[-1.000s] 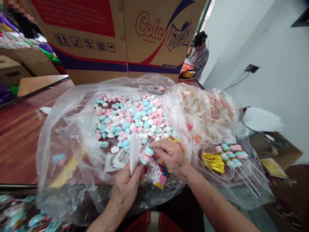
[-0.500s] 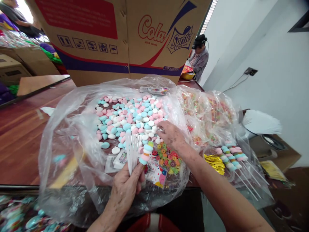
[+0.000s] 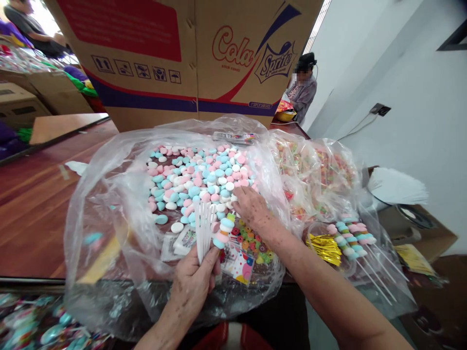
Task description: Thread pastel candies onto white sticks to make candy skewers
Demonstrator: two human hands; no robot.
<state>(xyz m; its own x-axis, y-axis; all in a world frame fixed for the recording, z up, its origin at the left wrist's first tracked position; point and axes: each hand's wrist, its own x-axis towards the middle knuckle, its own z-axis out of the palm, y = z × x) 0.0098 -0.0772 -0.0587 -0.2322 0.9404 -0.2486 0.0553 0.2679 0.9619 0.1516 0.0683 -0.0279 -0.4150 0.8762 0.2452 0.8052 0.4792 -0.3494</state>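
Observation:
My left hand point(image 3: 195, 274) is closed round a fan of white sticks point(image 3: 205, 226). In the same grip is a candy skewer point(image 3: 224, 233) threaded with blue, white, pink and orange pieces. My right hand point(image 3: 251, 206) is at the near right edge of a spread of pink, blue and white marshmallows point(image 3: 195, 191). Its fingers are curled down and together, and the fingertips are partly hidden, so what they pinch cannot be made out. Below that wrist lie colourful gummy rings point(image 3: 251, 238).
A clear plastic bag point(image 3: 105, 184) lies opened under the sweets. Behind it stands a large cardboard box point(image 3: 153, 97). Finished candy skewers point(image 3: 352, 238) and gold twist ties point(image 3: 324, 250) lie at the right, near bagged gummies point(image 3: 299, 160). Another person point(image 3: 304, 90) sits beyond.
My right hand has shifted slightly left over the marshmallows, and its fingers have curled further down. My left hand keeps the sticks and skewer. The view has shifted a little.

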